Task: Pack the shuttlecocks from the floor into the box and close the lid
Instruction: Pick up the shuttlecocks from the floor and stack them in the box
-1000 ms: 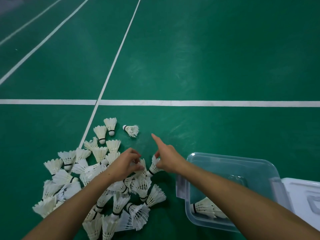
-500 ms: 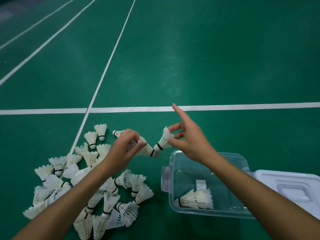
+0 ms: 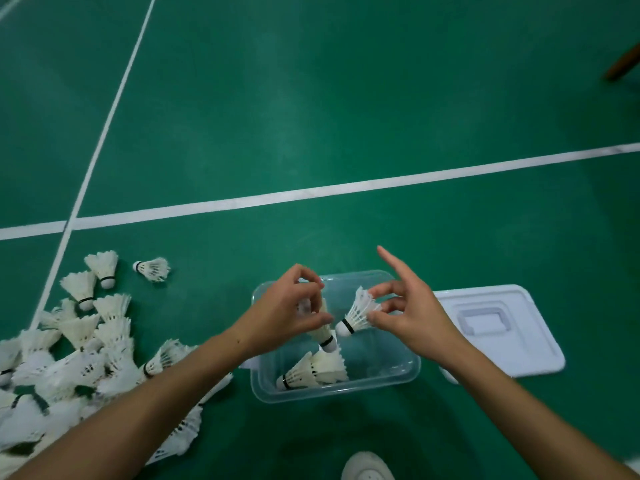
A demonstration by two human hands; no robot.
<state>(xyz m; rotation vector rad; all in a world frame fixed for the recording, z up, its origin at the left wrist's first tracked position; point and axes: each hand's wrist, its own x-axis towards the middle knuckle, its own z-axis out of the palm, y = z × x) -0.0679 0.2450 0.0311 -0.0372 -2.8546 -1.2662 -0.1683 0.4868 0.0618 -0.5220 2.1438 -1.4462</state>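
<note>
Both my hands are over the open box (image 3: 408, 372), each with a shuttlecock. My left hand (image 3: 287, 311) curls its fingers and thumb round the feathers of one shuttlecock (image 3: 323, 336), whose cork hangs down just above the two shuttlecocks (image 3: 311, 370) lying in the near part of the box. My right hand (image 3: 412, 313) pinches the skirt of another shuttlecock (image 3: 356, 315) between thumb and middle fingers, cork pointing down and left toward the first one; the two corks are just beside each other, and I cannot tell whether they touch.

Half a second ago both hands were on the far left of the box, over the green floor (image 3: 346, 116), with the shuttlecocks held nearly level; now both are above the box's inside and the corks tip downward. The pile (image 3: 86, 351) sits further left in my view than before, and the lid (image 3: 512, 344) remains flat on the floor, touching the box's right side.

My left wrist bends inward, knuckles up, forearm coming from the near left. My right index finger sticks straight out toward the far left, free of the shuttlecock, forearm coming from the near right. A white shoe (image 3: 367, 467) shows at the near edge.
</note>
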